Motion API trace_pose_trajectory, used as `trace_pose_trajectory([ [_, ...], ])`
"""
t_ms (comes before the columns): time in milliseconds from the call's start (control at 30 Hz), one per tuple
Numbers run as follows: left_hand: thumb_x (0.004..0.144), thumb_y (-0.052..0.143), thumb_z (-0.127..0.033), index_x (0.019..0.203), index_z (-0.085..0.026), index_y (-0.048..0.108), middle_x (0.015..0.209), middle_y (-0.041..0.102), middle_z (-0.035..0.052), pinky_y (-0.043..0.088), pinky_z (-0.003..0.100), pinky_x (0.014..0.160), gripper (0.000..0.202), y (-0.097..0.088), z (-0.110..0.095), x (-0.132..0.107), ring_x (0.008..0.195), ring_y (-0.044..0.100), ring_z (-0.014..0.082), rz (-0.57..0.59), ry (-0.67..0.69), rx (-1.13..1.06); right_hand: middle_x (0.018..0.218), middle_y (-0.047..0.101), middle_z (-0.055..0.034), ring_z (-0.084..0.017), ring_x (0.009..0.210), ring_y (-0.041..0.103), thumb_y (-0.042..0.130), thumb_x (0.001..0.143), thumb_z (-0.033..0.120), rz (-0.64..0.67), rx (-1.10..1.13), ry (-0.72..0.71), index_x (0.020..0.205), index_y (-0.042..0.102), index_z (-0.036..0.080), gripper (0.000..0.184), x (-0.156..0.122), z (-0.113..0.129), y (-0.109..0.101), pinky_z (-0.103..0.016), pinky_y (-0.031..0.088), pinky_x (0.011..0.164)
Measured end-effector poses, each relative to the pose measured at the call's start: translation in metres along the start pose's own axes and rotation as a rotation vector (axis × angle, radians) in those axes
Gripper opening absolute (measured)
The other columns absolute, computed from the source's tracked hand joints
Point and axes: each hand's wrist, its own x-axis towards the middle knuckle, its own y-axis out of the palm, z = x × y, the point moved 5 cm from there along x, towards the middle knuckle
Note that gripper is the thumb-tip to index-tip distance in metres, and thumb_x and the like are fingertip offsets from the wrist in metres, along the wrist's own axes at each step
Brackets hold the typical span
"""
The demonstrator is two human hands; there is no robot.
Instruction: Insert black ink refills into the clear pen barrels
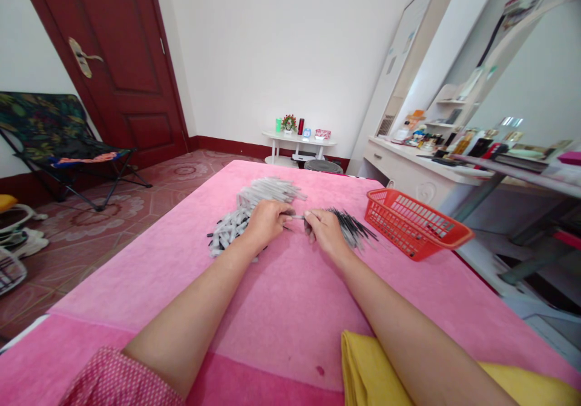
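Fingertips of my left hand (271, 219) and my right hand (325, 229) pinch a slim pale tube (298, 216) between them, one at each end. Both hands are closed and held over the middle of the pink cloth. Just beyond my left hand lies a stack of long whitish tubes (271, 188). Left of that hand, and partly hidden by it, is a heap of short whitish and black pieces (230, 232). Thin black and grey sticks (353, 227) are spread to the right of my right hand. Their exact kind is too small to make out.
A red plastic basket (415, 224) stands at the right of the pink-covered table (281, 321). Folded yellow cloth (370, 363) lies under my right forearm. Beyond are a low white stand (297, 138), a cluttered dresser (408, 167), a folding chair (59, 134) and a dark red door (113, 49).
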Motion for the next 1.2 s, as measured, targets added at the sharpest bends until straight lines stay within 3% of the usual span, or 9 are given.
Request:
trace_pose_trajectory([
  [133, 0.071, 0.056, -0.009, 0.089, -0.019, 0.071, 0.087, 0.071, 0.0039, 0.046, 0.029, 0.077, 0.024, -0.002, -0.003, -0.001, 0.082, 0.062, 0.0189, -0.019, 0.060, 0.020, 0.044, 0.052, 0.0009, -0.011, 0.032, 0.046, 0.037, 0.084, 0.038, 0.055, 0.088, 0.093, 0.055, 0.049, 0.017, 0.038, 0.002, -0.004, 0.003, -0.022, 0.032, 0.037],
  [367, 0.074, 0.054, -0.011, 0.094, -0.020, 0.070, 0.092, 0.071, 0.0044, 0.046, 0.027, 0.079, 0.027, 0.001, 0.003, -0.002, 0.086, 0.063, 0.0184, 0.018, -0.032, 0.017, 0.061, 0.059, 0.0019, -0.010, 0.048, 0.054, 0.046, 0.082, 0.032, -0.079, -0.125, -0.141, 0.072, 0.055, 0.017, 0.020, 0.000, 0.004, -0.004, -0.020, 0.038, 0.051],
  [533, 0.073, 0.056, -0.012, 0.093, -0.022, 0.070, 0.092, 0.071, 0.0035, 0.046, 0.027, 0.079, 0.027, 0.003, 0.002, -0.002, 0.087, 0.063, 0.0189, 0.029, -0.045, 0.015, 0.055, 0.056, 0.0007, -0.013, 0.053, 0.053, 0.042, 0.085, 0.033, -0.110, -0.263, -0.149, 0.063, 0.053, 0.018, 0.029, 0.000, 0.003, -0.007, -0.021, 0.036, 0.054],
  [767, 0.074, 0.055, -0.013, 0.095, -0.020, 0.070, 0.087, 0.071, 0.0039, 0.048, 0.028, 0.073, 0.027, 0.002, 0.006, -0.002, 0.081, 0.063, 0.0193, 0.012, -0.131, -0.066, 0.062, 0.059, -0.0002, -0.014, 0.059, 0.054, 0.042, 0.086, 0.034, -0.148, -0.327, -0.197, 0.071, 0.057, 0.019, 0.025, -0.004, 0.012, -0.008, -0.021, 0.035, 0.056],
  [1000, 0.074, 0.055, -0.013, 0.093, -0.021, 0.070, 0.088, 0.071, 0.0032, 0.047, 0.027, 0.075, 0.026, 0.004, 0.005, -0.002, 0.083, 0.063, 0.0187, 0.018, -0.089, -0.050, 0.052, 0.053, -0.0001, -0.014, 0.053, 0.050, 0.036, 0.088, 0.036, -0.144, -0.368, -0.167, 0.058, 0.051, 0.019, 0.038, -0.004, 0.009, -0.009, -0.022, 0.033, 0.055],
  [1200, 0.074, 0.055, -0.012, 0.095, -0.021, 0.070, 0.092, 0.071, 0.0038, 0.047, 0.027, 0.077, 0.027, 0.003, 0.004, -0.002, 0.086, 0.063, 0.0192, 0.029, -0.087, -0.035, 0.054, 0.055, 0.0008, -0.013, 0.054, 0.051, 0.039, 0.087, 0.041, -0.130, -0.325, -0.165, 0.066, 0.056, 0.018, 0.035, -0.003, 0.006, -0.008, -0.021, 0.034, 0.054],
])
